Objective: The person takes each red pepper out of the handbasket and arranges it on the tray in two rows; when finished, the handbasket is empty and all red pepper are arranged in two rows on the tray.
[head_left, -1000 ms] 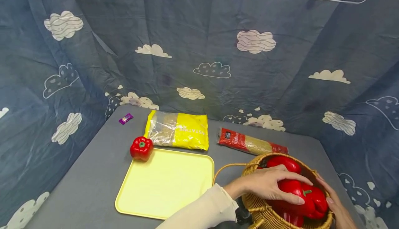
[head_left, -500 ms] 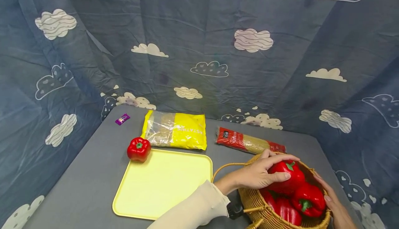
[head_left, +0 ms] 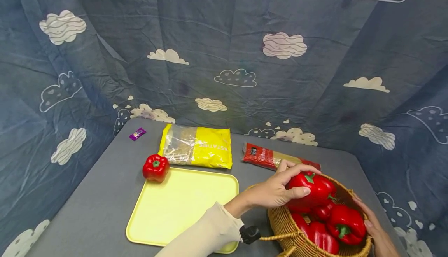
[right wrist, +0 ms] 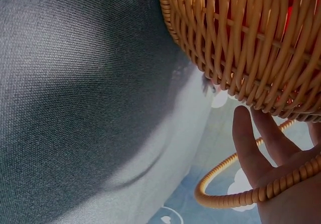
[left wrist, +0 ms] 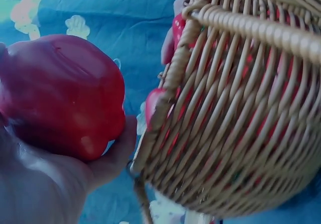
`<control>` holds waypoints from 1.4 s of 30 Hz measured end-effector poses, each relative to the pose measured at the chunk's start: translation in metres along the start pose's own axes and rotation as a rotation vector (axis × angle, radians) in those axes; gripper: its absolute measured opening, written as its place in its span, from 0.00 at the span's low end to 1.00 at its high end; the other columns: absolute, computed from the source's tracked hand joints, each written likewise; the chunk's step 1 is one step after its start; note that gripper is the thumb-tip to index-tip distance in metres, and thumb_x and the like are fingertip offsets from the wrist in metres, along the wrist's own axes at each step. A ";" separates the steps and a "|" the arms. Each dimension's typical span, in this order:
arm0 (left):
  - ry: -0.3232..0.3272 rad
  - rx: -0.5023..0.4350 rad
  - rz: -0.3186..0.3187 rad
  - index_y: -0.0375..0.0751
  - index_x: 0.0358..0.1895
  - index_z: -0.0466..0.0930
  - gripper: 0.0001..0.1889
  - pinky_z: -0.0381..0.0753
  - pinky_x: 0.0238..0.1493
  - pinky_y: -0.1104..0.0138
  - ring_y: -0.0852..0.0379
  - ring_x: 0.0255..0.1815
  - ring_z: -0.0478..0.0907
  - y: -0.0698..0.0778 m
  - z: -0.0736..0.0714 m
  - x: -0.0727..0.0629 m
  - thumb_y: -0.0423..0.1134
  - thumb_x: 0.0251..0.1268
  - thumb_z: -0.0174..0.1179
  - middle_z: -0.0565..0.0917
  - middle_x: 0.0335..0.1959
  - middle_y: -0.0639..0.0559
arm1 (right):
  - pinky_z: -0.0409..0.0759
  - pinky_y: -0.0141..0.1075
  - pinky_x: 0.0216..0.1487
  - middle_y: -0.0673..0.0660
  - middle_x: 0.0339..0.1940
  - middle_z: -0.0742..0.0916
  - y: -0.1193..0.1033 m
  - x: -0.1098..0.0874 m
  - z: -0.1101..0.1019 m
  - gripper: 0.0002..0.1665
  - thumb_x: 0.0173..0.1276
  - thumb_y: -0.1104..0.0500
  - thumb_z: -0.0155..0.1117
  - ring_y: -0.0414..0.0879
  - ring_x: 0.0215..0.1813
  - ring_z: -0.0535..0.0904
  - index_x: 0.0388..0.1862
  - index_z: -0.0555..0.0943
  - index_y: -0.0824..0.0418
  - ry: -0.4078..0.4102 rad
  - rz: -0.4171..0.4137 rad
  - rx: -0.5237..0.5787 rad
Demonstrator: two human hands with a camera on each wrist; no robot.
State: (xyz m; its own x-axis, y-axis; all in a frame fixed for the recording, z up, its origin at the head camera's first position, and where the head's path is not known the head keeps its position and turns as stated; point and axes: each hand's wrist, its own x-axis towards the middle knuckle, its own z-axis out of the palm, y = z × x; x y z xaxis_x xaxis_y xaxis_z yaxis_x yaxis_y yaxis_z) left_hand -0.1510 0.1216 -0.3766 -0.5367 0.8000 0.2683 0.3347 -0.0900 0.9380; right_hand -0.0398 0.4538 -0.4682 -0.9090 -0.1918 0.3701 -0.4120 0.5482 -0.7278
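The left hand (head_left: 278, 189) is clamped on a red bell pepper (head_left: 316, 190) at eleven o'clock on the wicker basket (head_left: 285, 228), whose three-o'clock side the right hand (head_left: 377, 228) touches, fingers straight.

The bell peppers (head_left: 316, 191) were red with green stems (head_left: 344, 231), the wicker basket (head_left: 281, 228) honey-brown. The tray (head_left: 185, 206) was pale yellow, the tabletop (head_left: 91, 206) grey, the pasta bag (head_left: 211, 144) yellow and clear, the noodle packet (head_left: 259, 156) red and gold, the wrapped candy (head_left: 137, 133) purple. White clouds (head_left: 284, 46) patterned the blue-grey curtain (head_left: 196, 23).
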 end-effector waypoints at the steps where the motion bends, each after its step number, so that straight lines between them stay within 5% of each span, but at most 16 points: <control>1: 0.009 -0.004 0.003 0.57 0.73 0.65 0.27 0.76 0.57 0.73 0.69 0.63 0.53 0.000 -0.002 -0.003 0.48 0.71 0.51 0.61 0.59 0.60 | 0.45 0.12 0.66 0.32 0.79 0.57 0.000 0.000 0.000 0.34 0.76 0.71 0.25 0.22 0.76 0.49 0.80 0.53 0.67 0.001 -0.012 0.008; 7: 0.058 -0.023 0.043 0.53 0.70 0.67 0.25 0.78 0.58 0.72 0.68 0.66 0.54 0.000 -0.011 -0.012 0.48 0.71 0.52 0.60 0.60 0.57 | 0.44 0.13 0.67 0.34 0.79 0.58 0.000 -0.001 0.000 0.34 0.75 0.72 0.24 0.22 0.76 0.49 0.80 0.52 0.69 -0.006 -0.031 0.050; 17: 0.074 -0.036 0.020 0.53 0.70 0.66 0.25 0.81 0.56 0.69 0.66 0.65 0.59 -0.001 -0.028 -0.031 0.48 0.72 0.52 0.64 0.64 0.51 | 0.46 0.12 0.67 0.32 0.78 0.58 -0.002 -0.003 0.001 0.33 0.75 0.72 0.25 0.21 0.75 0.50 0.79 0.53 0.68 0.004 -0.026 -0.001; 29: 0.238 -0.052 -0.089 0.65 0.65 0.69 0.26 0.84 0.52 0.66 0.57 0.63 0.69 -0.010 -0.056 -0.057 0.45 0.66 0.66 0.64 0.65 0.54 | 0.45 0.10 0.64 0.29 0.78 0.56 -0.008 -0.001 -0.003 0.32 0.79 0.69 0.25 0.19 0.74 0.47 0.80 0.51 0.66 -0.022 0.066 -0.040; 33: 0.282 -0.040 -0.117 0.60 0.67 0.69 0.27 0.85 0.52 0.65 0.52 0.63 0.70 -0.013 -0.066 -0.067 0.44 0.67 0.65 0.65 0.63 0.51 | 0.46 0.10 0.65 0.30 0.78 0.56 -0.011 -0.001 -0.002 0.32 0.79 0.69 0.26 0.19 0.75 0.47 0.80 0.51 0.67 -0.026 0.068 -0.033; 42: 0.300 0.040 -0.158 0.61 0.66 0.72 0.26 0.86 0.50 0.63 0.50 0.60 0.73 -0.011 -0.084 -0.094 0.43 0.65 0.68 0.70 0.61 0.52 | 0.45 0.12 0.66 0.35 0.80 0.57 -0.011 0.000 -0.002 0.32 0.77 0.71 0.26 0.22 0.76 0.48 0.79 0.51 0.70 -0.025 0.030 0.005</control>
State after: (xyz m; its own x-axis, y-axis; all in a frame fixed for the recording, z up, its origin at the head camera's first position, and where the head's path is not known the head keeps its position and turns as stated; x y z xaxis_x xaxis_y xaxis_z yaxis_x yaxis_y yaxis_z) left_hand -0.1691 -0.0027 -0.3938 -0.7860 0.5919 0.1785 0.2561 0.0490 0.9654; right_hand -0.0350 0.4492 -0.4595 -0.9221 -0.1959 0.3338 -0.3851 0.5499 -0.7411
